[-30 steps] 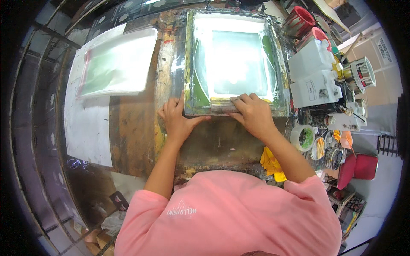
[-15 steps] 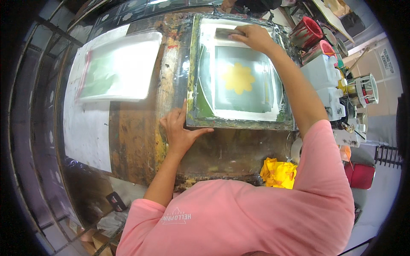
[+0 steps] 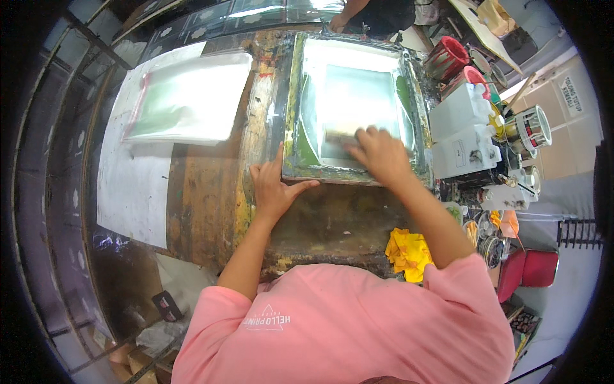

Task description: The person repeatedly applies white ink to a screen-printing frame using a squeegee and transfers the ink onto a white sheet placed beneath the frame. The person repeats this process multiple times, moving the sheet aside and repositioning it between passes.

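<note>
A paint-stained screen-printing frame [image 3: 291, 121] lies on the worktable, its pale mesh [image 3: 358, 96] bright with glare and edged in green. My right hand [image 3: 385, 157], slightly blurred, grips a squeegee [image 3: 339, 137] against the lower part of the mesh. The squeegee's blade edge is smeared by motion. At the frame's near left corner rests my left hand [image 3: 272, 185], index finger along the left side and thumb along the near edge, spread apart and holding nothing. The yellow flower shape does not show through the glare.
Left of the frame, a stack of clear plastic sheets [image 3: 198, 96] lies over white paper [image 3: 134, 198]. Crumpled yellow cloth [image 3: 409, 253] sits at the near right. Red-stained pots [image 3: 446, 57], white jerrycans [image 3: 460, 147] and other cans crowd the right. Another person's hand [image 3: 339, 23] is beyond the frame.
My right hand has drawn the squeegee from the far end of the mesh toward me. The yellow flower seen earlier is lost in glare. My left hand stays at the corner.
</note>
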Demonstrator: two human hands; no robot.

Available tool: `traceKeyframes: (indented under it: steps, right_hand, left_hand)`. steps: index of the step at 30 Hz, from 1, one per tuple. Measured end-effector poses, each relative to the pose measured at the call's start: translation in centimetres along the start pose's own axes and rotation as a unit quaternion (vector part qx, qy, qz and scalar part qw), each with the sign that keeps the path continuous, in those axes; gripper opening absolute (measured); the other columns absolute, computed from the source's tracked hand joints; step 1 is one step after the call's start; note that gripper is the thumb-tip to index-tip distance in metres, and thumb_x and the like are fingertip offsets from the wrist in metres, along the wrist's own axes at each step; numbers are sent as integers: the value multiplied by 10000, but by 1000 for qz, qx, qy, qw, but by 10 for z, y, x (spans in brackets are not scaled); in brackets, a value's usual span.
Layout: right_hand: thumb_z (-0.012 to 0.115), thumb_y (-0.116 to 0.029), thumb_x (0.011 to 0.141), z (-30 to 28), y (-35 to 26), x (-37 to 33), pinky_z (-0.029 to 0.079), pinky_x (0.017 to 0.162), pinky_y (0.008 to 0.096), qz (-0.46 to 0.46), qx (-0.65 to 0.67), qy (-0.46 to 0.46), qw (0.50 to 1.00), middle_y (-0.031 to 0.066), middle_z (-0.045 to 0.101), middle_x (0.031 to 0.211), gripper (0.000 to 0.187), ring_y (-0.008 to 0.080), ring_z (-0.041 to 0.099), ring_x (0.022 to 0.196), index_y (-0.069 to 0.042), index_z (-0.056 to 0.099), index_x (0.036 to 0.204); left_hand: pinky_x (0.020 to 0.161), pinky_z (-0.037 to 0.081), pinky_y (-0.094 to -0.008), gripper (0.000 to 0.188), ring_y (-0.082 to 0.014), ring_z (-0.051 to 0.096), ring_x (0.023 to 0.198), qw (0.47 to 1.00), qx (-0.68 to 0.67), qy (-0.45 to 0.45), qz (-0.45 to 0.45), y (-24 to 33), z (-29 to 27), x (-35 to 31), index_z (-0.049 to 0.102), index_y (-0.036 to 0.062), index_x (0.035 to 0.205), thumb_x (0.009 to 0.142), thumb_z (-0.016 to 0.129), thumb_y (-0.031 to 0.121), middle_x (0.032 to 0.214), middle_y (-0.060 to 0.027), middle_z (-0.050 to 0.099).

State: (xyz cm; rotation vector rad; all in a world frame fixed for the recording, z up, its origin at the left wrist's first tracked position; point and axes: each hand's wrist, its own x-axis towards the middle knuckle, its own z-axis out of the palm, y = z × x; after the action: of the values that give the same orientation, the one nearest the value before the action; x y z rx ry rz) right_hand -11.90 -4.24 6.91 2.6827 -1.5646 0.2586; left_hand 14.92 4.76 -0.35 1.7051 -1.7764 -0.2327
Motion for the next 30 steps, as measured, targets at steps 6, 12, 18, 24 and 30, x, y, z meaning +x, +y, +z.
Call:
traceKeyframes:
  steps: [6,12,18,24,30]
  right_hand:
    - [701,-381,967,-46,-21,-29,556,835,500,-17,73,45,996,139,665,1003,365,340,644,1022,-40,645,1087]
    - [711,-340,951,-107,-29,-5,441,939,487,-31,-39,232,971,108,670,966,297,325,646,998,-62,682,1051]
    - [681,-401,976,-159,-2,63,411,826,445,-49,-55,329,941,76,687,841,328,297,675,860,-77,714,933]
    - [649,-416,954,-197,7,96,438,783,512,-24,-21,324,945,178,656,697,417,378,681,751,-34,666,789]
    - [651,-413,953,-212,6,107,441,770,508,-22,-15,332,943,193,667,721,439,394,672,754,-38,669,725]
  left_hand:
    - [1057,426,-455,1069,-312,584,1174,996,-75,-21,-46,17,-12,6,532,-4,1552,735,952,544,1114,-133,749]
    - [1050,490,-377,1021,-272,562,1272,871,-475,106,-67,70,-34,52,445,-124,1551,823,948,387,1353,-246,653]
    - [985,487,-439,816,-362,598,1138,994,-61,93,14,43,-30,69,420,-142,1552,988,776,328,1265,-260,590]
    - [876,504,-479,463,-414,615,1017,985,169,20,-35,0,17,29,640,-40,1369,1056,658,301,1149,-265,632]
    - [724,476,-468,249,-410,597,824,994,-85,61,-14,36,7,61,723,-49,1158,1063,621,158,899,-210,619]
